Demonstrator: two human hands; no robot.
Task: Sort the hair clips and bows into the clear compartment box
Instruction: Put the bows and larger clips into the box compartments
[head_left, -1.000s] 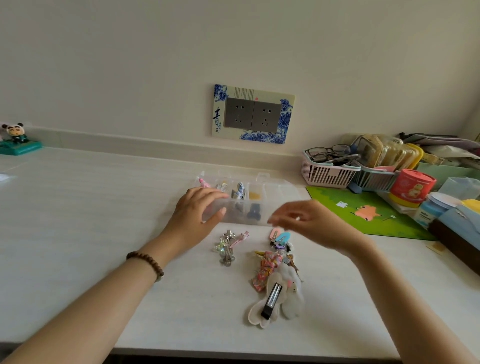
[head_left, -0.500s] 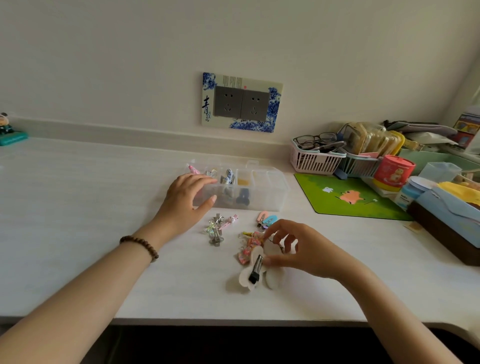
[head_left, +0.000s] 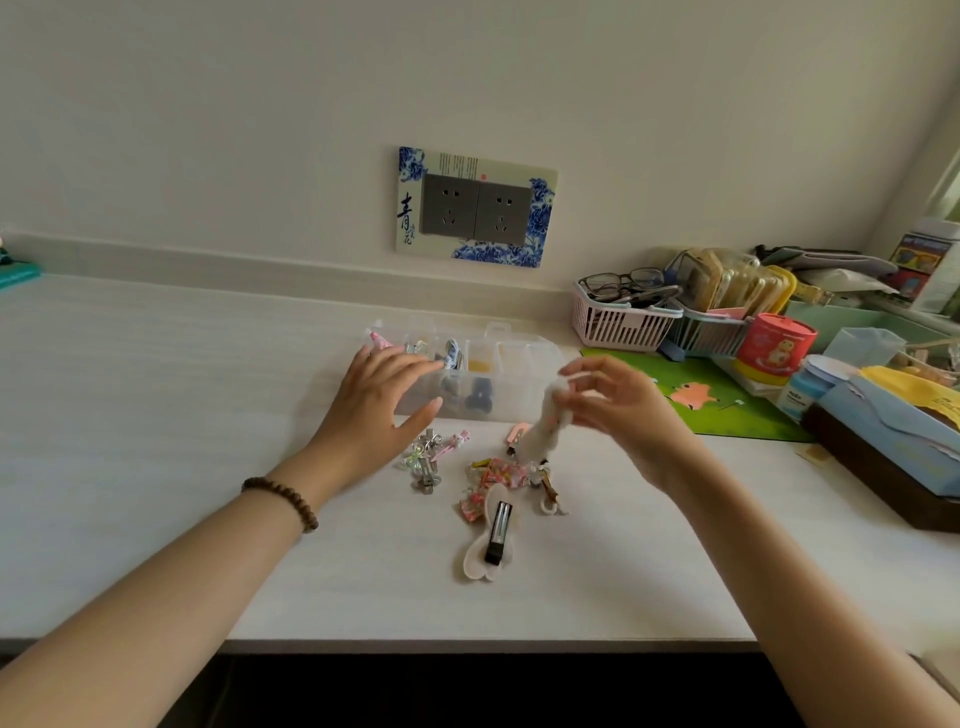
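- A white fluffy bow (head_left: 543, 423) hangs just right of the frame's centre, lifted off the table and in front of the right end of the box.
- The right hand (head_left: 621, 410) pinches its top between curled fingertips.
- The clear compartment box (head_left: 524, 358) sits behind it at centre, a few clips already in its left cells.
- The left hand (head_left: 376, 402) lies on the box's left end, fingers straight and relaxed.
- Below centre, loose on the white table (head_left: 156, 415): silver clips (head_left: 426, 465), patterned bows (head_left: 493, 478) and a cream bow with a black clip (head_left: 491, 543).
- At the right edge are a green mat (head_left: 727, 410) and a pink basket (head_left: 618, 325).
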